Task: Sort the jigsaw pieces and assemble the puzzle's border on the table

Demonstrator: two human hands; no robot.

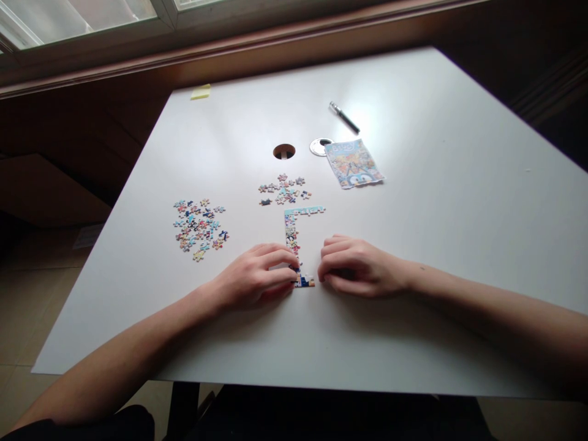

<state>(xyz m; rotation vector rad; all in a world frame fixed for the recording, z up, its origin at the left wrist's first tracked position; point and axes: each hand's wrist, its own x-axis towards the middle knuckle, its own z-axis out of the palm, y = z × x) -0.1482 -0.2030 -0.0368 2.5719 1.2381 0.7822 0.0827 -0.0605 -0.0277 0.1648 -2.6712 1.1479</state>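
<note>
Your left forearm [147, 340] crosses the table [459, 184] below the leftmost loose pieces [197, 225]; a stray sweep could scatter them. Left hand [255, 274] touches the puzzle border's [291, 233] lower corner, can't tell if gripping; sideways pressure could split it. Curled right hand [351, 266] just beside, grip contents hidden.

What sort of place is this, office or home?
Indoors, likely an office or study room, though home can't be ruled out. Signs: a white desk with a round cable hole cut through its top, a marker on it, and a window beyond its far edge.
</note>
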